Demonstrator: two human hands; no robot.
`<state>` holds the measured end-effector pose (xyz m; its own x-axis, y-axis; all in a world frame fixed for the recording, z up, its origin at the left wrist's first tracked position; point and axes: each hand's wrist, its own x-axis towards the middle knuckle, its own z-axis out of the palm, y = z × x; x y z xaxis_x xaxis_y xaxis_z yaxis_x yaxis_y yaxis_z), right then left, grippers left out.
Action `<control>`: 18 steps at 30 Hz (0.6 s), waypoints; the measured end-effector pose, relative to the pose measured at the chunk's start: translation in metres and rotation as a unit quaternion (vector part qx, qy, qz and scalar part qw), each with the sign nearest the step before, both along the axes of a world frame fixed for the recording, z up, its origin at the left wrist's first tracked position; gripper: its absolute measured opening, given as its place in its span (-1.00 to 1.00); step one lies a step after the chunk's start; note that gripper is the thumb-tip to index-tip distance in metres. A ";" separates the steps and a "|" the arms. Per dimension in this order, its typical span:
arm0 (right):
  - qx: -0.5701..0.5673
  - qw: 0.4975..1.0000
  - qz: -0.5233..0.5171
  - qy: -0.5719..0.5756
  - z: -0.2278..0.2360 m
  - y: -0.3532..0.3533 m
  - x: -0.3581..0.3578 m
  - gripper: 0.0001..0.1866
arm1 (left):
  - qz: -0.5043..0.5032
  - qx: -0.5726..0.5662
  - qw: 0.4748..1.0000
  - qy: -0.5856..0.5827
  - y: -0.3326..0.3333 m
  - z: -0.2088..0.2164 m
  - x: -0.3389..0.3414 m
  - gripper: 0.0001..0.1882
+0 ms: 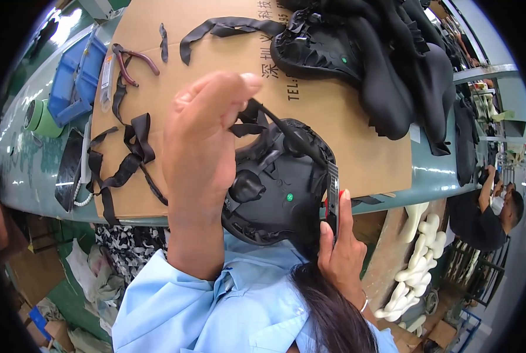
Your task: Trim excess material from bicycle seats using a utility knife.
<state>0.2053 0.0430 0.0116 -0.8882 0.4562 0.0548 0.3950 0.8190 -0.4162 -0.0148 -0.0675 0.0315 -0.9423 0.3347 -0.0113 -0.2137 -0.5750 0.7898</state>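
A black bicycle saddle (263, 215) lies underside up at the front edge of the table, against my body, with a small green dot on its base. My left hand (201, 132) is closed on a black fabric strip (283, 125), raised above the saddle's left side. The strip stretches taut from these fingers to the saddle's right rim. My right hand (342, 253) grips a utility knife (333, 191) with a silver body and a red part, held along that same rim. Where its blade meets the fabric I cannot make out.
A pile of black saddles (386, 76) fills the back right. Cut-off fabric strips (134, 147), red-handled pliers (134, 65), a blue bin (77, 76) and a phone (70, 167) lie at left. Cardboard (368, 159) covers the tabletop. A person (489, 212) sits at far right.
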 end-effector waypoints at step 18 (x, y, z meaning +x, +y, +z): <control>-0.351 0.912 -0.020 0.210 -0.009 0.043 -0.097 -0.45 | -0.338 -0.429 0.822 0.164 -0.036 -0.025 -0.017 -0.49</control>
<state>0.1088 0.0863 0.0023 -0.8376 0.5419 0.0692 0.1034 0.2817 -0.9539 -0.0317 -0.1035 0.0069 -0.5440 0.7843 -0.2983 0.0500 0.3852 0.9215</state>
